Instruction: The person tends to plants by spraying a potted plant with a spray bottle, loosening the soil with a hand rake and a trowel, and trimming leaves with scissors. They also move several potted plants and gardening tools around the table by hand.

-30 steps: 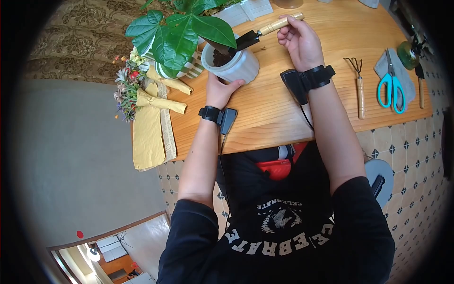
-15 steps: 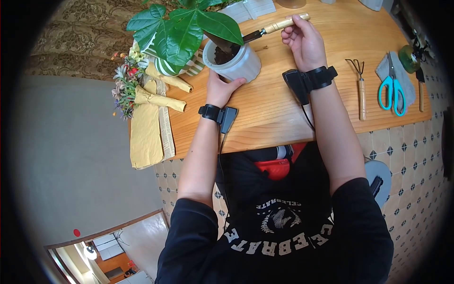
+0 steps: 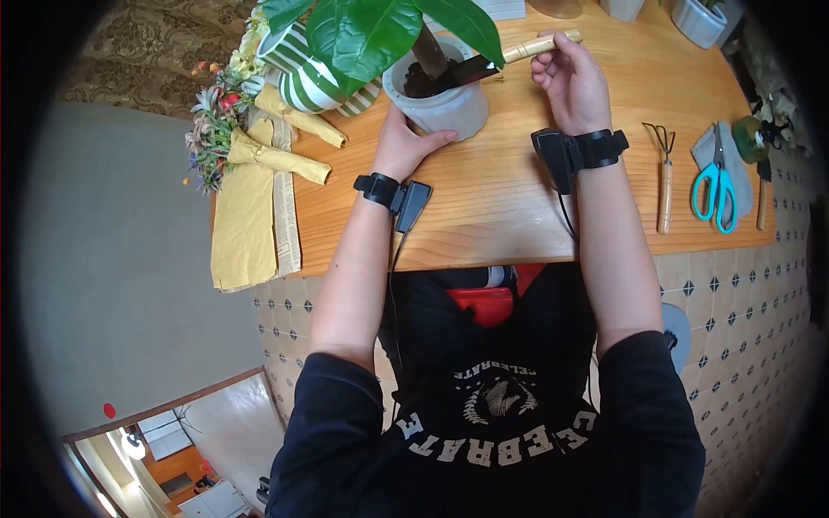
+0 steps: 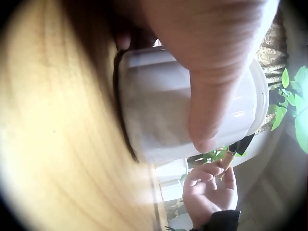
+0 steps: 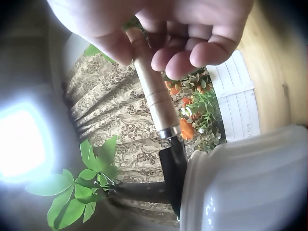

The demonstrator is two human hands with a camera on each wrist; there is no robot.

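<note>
A white flowerpot (image 3: 458, 110) holds dark soil (image 3: 418, 81) and a leafy green plant (image 3: 371, 39) with a brown trunk. My left hand (image 3: 408, 148) grips the pot low on its near left side; in the left wrist view the thumb (image 4: 211, 110) lies along its wall. Between thumb and fingers, my right hand (image 3: 577, 91) pinches the wooden handle of a small trowel (image 3: 534, 49). The trowel slants down over the right rim, its black blade (image 5: 174, 166) inside the pot beside the trunk. Leaves hide part of the pot's opening.
Right of my right hand lie a hand rake (image 3: 665, 181), turquoise scissors (image 3: 715, 186) and a grey cloth (image 3: 706, 148). At left are a green-striped pot (image 3: 302, 78) and flowers in yellow paper (image 3: 246, 220). Other pots (image 3: 699, 24) stand at the table's back.
The trowel's blade has gone from over the right rim down into the pot, close to the trunk. My left hand still grips the pot. The head view has shifted slightly.
</note>
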